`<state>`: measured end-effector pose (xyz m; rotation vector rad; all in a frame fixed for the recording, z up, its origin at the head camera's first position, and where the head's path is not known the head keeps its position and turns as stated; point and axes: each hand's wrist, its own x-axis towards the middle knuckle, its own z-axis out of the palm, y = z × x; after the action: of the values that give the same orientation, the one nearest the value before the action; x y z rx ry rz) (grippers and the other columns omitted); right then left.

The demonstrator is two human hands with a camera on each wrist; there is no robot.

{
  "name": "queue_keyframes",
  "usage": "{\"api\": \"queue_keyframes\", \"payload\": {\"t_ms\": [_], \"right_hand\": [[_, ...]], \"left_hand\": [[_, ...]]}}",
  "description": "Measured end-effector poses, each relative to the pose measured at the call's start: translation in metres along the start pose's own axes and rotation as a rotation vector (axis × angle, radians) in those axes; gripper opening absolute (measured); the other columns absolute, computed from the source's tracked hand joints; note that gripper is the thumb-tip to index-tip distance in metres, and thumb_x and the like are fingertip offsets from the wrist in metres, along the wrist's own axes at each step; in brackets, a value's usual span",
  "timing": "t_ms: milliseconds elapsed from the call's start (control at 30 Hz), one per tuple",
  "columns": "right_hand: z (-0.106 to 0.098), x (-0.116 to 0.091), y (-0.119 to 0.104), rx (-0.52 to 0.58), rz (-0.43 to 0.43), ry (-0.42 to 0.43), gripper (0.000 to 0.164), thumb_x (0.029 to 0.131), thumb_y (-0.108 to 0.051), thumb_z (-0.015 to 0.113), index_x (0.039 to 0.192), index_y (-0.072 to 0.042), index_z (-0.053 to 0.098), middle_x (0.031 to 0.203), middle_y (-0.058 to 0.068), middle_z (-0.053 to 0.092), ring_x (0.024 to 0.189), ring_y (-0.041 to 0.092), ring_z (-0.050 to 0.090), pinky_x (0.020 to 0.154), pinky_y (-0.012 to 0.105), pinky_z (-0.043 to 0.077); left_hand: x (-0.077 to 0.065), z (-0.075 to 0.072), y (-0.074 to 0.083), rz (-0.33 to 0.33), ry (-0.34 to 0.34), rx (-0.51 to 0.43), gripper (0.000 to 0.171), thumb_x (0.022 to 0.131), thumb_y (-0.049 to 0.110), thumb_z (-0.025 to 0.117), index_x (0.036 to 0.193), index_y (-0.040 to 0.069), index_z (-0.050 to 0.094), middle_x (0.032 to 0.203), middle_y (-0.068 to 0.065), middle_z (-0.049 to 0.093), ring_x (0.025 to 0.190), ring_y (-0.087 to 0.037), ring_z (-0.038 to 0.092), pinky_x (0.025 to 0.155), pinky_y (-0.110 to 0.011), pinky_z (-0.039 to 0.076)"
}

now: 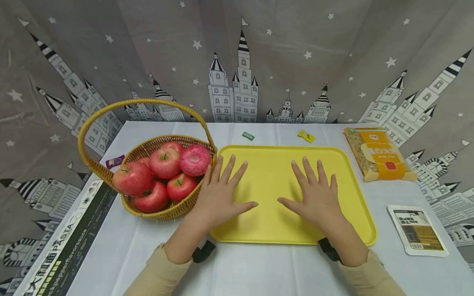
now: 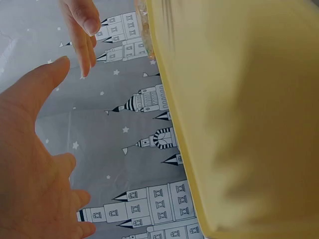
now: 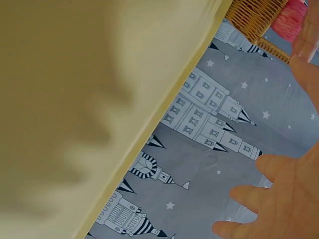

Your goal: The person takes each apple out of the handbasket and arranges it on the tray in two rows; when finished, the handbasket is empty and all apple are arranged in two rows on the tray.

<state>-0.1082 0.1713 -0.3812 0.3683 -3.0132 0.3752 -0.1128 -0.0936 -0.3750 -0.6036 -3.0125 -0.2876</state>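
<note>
Both hands hover with spread fingers over a yellow tray [image 1: 270, 230], casting shadows on it. The left hand [image 1: 221, 197] is over the tray's left side, close beside a wicker basket [image 1: 166, 211] of red apples [image 1: 164, 162]. Above the tray's right half is the right hand [image 1: 316, 199], palm down and holding nothing. In the left wrist view, the left hand's thumb and fingertips [image 2: 45, 79] stand apart from the tray surface [image 2: 239, 99]. The right wrist view shows the right hand [image 3: 286, 194] likewise, with part of the basket [image 3: 254, 17] beyond the tray edge.
An orange-labelled grain bag [image 1: 379, 154] and a white flat packet [image 1: 418, 230] lie right of the tray. Behind it are a green wrapped candy [image 1: 248, 135] and a yellow one [image 1: 306, 136]. Left are a purple candy [image 1: 115, 161] and a long pasta box [image 1: 74, 238].
</note>
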Motion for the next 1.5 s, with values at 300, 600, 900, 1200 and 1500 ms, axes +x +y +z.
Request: {"api": "queue_keyframes", "payload": {"t_ms": [300,600,900,1200,1500], "right_hand": [[0.003,-0.003,0.001,0.007,-0.003,0.021,0.098,0.08,-0.071,0.058,0.154,-0.019,0.023,0.158,0.015,0.017,0.143,0.044,0.006,0.104,0.074,0.01],[0.001,0.002,-0.001,0.037,-0.02,0.035,0.099,0.079,-0.077,0.051,0.155,-0.021,0.021,0.159,0.013,0.015,0.144,0.041,0.003,0.106,0.073,0.009],[-0.004,0.018,-0.01,0.048,-0.09,0.08,0.097,0.079,-0.068,0.062,0.154,-0.021,0.023,0.158,0.012,0.018,0.143,0.041,0.008,0.108,0.069,0.014],[-0.004,0.049,-0.043,0.087,-0.196,0.057,0.094,0.082,-0.063,0.063,0.155,-0.022,0.02,0.16,0.008,0.015,0.144,0.037,0.011,0.111,0.06,0.022],[0.012,0.075,-0.098,0.175,-0.419,0.073,0.086,0.086,-0.055,0.064,0.154,-0.022,0.023,0.158,0.007,0.021,0.138,0.037,0.027,0.111,0.053,0.03]], "left_hand": [[-0.001,0.001,0.003,0.005,-0.022,0.007,0.094,0.08,0.08,0.044,0.155,0.032,0.013,0.161,-0.005,0.003,0.145,-0.032,-0.01,0.116,-0.055,0.0],[-0.004,-0.003,0.003,0.004,-0.034,0.021,0.096,0.079,0.081,0.045,0.155,0.032,0.012,0.161,-0.005,0.004,0.145,-0.034,-0.007,0.116,-0.056,0.002],[-0.031,-0.024,-0.005,-0.075,0.011,0.0,0.1,0.076,0.079,0.052,0.155,0.032,0.012,0.162,-0.004,0.0,0.145,-0.033,-0.008,0.116,-0.056,0.0],[-0.074,-0.038,-0.04,-0.259,0.239,-0.069,0.11,0.071,0.058,0.076,0.156,0.02,0.016,0.16,-0.013,0.004,0.145,-0.035,-0.009,0.113,-0.062,-0.001],[-0.12,-0.012,-0.076,-0.62,0.612,-0.341,0.123,0.068,0.025,0.086,0.156,0.016,0.0,0.16,-0.012,-0.01,0.143,-0.036,-0.013,0.111,-0.064,-0.007]]}}
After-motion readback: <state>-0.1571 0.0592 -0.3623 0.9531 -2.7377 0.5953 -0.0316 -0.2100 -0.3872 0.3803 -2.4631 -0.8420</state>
